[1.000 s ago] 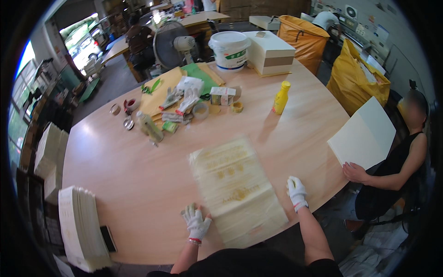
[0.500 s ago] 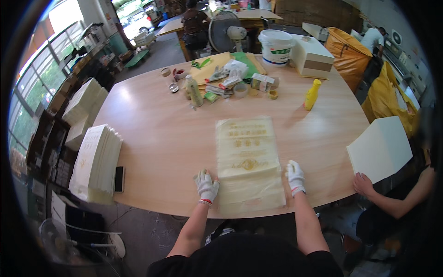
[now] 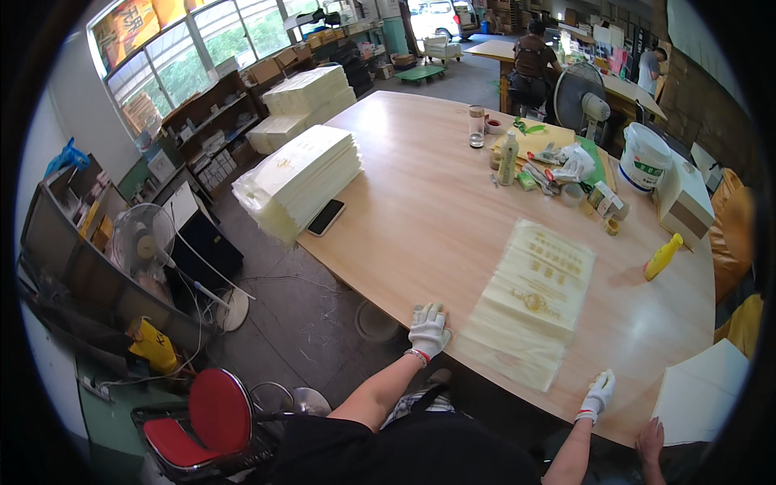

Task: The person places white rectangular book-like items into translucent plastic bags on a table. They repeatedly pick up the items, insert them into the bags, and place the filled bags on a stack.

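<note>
Both my hands wear white gloves. My left hand (image 3: 427, 329) rests at the near edge of the wooden table (image 3: 420, 210), fingers spread, just left of a flat pale yellow bag (image 3: 529, 297) with gold print. My right hand (image 3: 599, 394) sits at the table edge by the bag's near right corner. Neither hand grips anything that I can see. A tall stack of the same pale bags (image 3: 299, 179) lies on the table's left end, with a black phone (image 3: 326, 217) beside it.
Bottles, tape rolls and a white bucket (image 3: 643, 157) crowd the far side, with a yellow squeeze bottle (image 3: 662, 256) nearer. Another person's hand (image 3: 648, 440) holds a white sheet (image 3: 702, 394) at right. A red chair (image 3: 198, 416) and floor fan (image 3: 141, 239) stand left below.
The view has swung left, showing the bag stack, floor and chair. My hands have slipped back from the bag's near corners to the table edge.
</note>
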Available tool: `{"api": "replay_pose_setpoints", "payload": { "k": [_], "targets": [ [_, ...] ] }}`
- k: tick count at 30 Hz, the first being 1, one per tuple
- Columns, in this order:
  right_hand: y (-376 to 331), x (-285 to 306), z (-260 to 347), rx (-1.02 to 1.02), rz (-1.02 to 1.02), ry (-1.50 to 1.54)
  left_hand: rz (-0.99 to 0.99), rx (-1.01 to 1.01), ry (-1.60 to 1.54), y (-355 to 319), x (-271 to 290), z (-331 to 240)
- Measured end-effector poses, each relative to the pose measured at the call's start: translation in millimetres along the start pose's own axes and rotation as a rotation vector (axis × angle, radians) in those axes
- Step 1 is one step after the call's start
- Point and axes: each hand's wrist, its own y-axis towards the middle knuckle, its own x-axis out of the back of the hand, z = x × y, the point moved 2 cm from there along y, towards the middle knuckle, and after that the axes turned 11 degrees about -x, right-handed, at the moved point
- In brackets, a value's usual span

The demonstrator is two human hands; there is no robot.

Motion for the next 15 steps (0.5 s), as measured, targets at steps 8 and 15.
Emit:
{"api": "replay_pose_setpoints", "payload": {
  "k": [8,15],
  "targets": [
    [-5,-1,11,0.014,0.028,-0.115,-0.049,-0.028,0.092,-35,19,-17],
    [-14,2,-19,0.108,-0.012,-0.011,0.109,-0.139,-0.141,-73,53,-29]
  ]
}}
